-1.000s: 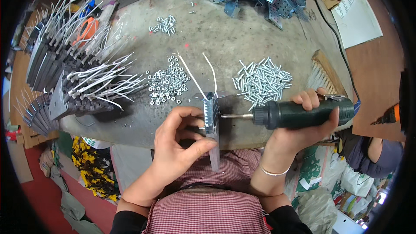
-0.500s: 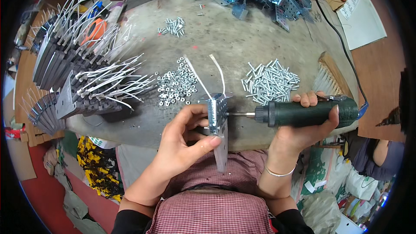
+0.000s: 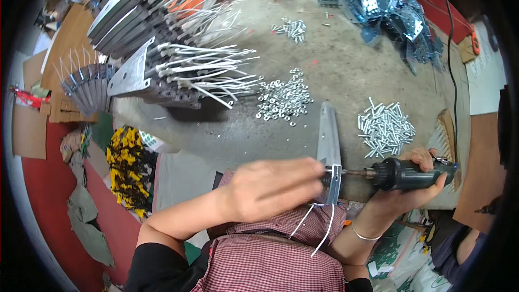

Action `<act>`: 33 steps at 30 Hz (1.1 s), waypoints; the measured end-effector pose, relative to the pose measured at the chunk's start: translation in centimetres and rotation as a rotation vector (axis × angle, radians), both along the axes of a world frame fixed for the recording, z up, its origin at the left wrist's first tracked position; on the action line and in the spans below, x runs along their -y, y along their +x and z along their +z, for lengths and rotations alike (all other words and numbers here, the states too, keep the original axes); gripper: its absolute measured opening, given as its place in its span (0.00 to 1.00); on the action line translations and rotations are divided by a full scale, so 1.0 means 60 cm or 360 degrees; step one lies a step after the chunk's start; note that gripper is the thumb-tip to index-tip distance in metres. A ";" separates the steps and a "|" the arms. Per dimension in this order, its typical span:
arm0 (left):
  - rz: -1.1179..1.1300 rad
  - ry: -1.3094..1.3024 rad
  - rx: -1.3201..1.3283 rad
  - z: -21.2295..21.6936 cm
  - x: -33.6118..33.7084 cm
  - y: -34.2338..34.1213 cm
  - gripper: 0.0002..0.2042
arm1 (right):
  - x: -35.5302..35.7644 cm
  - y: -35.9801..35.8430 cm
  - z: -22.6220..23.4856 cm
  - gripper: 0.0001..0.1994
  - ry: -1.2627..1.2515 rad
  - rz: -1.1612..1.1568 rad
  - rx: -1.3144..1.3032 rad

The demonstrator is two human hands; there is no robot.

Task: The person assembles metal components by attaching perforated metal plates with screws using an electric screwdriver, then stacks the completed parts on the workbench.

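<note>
My right hand (image 3: 413, 181) is wrapped round a dark green electric screwdriver (image 3: 397, 174), its bit pointing left against a grey tapered metal part (image 3: 328, 135). The part's narrow end points away from me. At its near end is a bracket (image 3: 335, 181), with two white wires (image 3: 328, 230) hanging toward my lap. From the left, my left hand (image 3: 278, 186) grips the part near the bracket, closed and somewhat blurred; its fingertips are partly hidden behind the part.
Loose nuts (image 3: 284, 97) and screws (image 3: 386, 127) lie in piles on the worn table (image 3: 227, 140). A smaller screw heap (image 3: 292, 30) and perforated metal plates (image 3: 389, 5) lie farther back. Stacked wired parts (image 3: 157, 75) stand left; a brush (image 3: 446, 135) lies right.
The part has been turned end for end: its wires now hang toward me and its narrow end points away. The view has shifted, and the screwdriver still meets the part.
</note>
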State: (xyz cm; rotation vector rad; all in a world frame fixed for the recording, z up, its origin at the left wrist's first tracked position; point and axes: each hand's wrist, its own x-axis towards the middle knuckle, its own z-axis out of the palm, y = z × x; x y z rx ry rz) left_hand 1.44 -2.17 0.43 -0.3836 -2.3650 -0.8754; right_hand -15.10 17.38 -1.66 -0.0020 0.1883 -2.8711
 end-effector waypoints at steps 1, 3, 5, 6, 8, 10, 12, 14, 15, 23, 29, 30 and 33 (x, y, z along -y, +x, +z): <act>0.0363 -0.0075 0.0159 0.000 0.008 0.008 0.10 | 0.001 -0.001 0.004 0.18 0.0014 -0.0061 0.0011; 0.0951 -0.0284 0.0391 0.003 0.034 0.003 0.08 | -0.003 -0.006 0.003 0.18 0.0133 -0.0141 -0.0023; 0.1244 -0.0302 0.0538 0.000 0.063 -0.013 0.08 | -0.006 -0.012 -0.004 0.18 0.0181 -0.0147 -0.0053; 0.1260 -0.0302 0.0540 -0.002 0.065 -0.015 0.08 | -0.008 -0.012 -0.007 0.18 0.0222 -0.0154 -0.0060; 0.1241 -0.0391 0.0553 -0.005 0.070 -0.020 0.07 | -0.006 -0.013 -0.004 0.18 0.0224 -0.0138 -0.0043; 0.1188 -0.0383 0.0554 -0.001 0.070 -0.024 0.06 | -0.009 -0.011 -0.002 0.18 0.0249 -0.0162 -0.0022; 0.1073 -0.0410 0.0578 0.008 0.074 -0.021 0.06 | -0.002 -0.008 0.002 0.18 0.0271 -0.0158 -0.0004; 0.0961 -0.0330 0.0541 0.019 0.060 -0.017 0.06 | -0.003 -0.011 -0.003 0.18 0.0306 -0.0172 -0.0020; 0.0733 -0.0028 0.0560 0.028 0.044 -0.018 0.06 | -0.002 -0.011 -0.004 0.18 0.0302 -0.0170 -0.0006; 0.0412 0.1241 0.0440 0.012 -0.038 -0.026 0.05 | 0.012 -0.002 0.013 0.17 0.0117 -0.0103 0.0090; 0.0414 0.1213 0.0437 0.008 -0.040 -0.027 0.04 | 0.017 0.003 0.017 0.18 0.0049 -0.0114 0.0123; 0.0418 0.1157 0.0438 0.010 -0.039 -0.028 0.05 | 0.017 0.002 0.017 0.17 0.0041 -0.0105 0.0123; 0.0416 0.1126 0.0430 0.011 -0.039 -0.027 0.05 | 0.015 0.001 0.016 0.18 0.0057 -0.0084 0.0109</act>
